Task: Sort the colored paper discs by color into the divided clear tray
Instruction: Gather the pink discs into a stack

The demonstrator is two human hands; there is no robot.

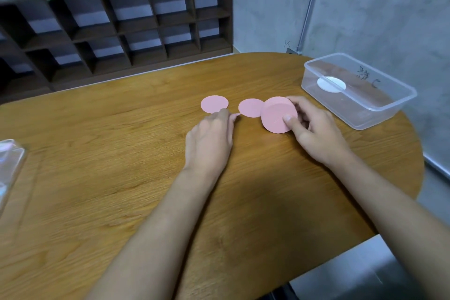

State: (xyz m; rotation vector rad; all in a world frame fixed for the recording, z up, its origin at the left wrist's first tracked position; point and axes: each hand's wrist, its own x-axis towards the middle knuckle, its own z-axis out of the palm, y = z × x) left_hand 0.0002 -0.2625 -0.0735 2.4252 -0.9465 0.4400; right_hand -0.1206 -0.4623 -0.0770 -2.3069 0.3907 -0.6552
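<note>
Two pink paper discs lie flat on the wooden table (121, 178): one (214, 104) at the left, another (250, 107) to its right. My right hand (314, 129) grips a stack of pink discs (278, 117), tilted up toward me, thumb on its face. My left hand (209, 139) rests on the table with fingertips touching the near edge of the left disc. A clear plastic tray (389, 102) stands at the far right with a white disc (331, 84) inside.
A clear lid or container (9, 161) lies at the table's left edge. Dark wooden cubby shelves (121, 27) stand behind the table. A grey wall with a metal pipe (310, 7) rises at the right.
</note>
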